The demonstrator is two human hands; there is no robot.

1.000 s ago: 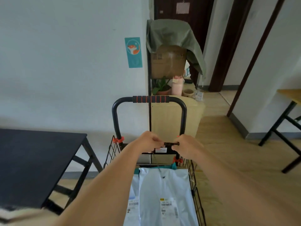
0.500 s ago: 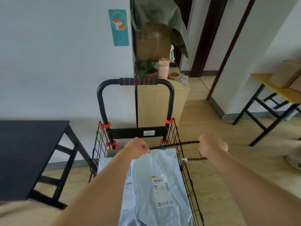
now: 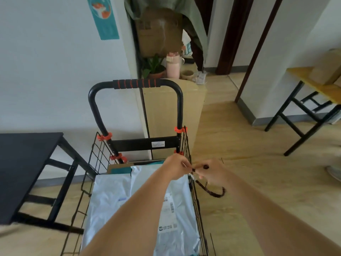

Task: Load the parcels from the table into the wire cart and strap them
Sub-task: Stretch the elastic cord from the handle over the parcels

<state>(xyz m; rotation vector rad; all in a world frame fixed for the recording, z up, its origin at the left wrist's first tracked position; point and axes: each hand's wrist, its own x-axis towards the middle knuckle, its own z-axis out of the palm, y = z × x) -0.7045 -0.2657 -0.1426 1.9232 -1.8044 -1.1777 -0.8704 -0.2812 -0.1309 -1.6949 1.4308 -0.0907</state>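
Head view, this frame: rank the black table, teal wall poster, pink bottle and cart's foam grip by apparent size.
1. black table, nearest the camera and cut by the frame edge.
2. teal poster, top cut off.
3. pink bottle and foam grip look alike in area; not ranked.

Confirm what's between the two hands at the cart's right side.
Head view: only a short stretch of the strap bridges the gap between the left hand and right hand, both pinching it by the wire cart's right wall; slack hangs below.
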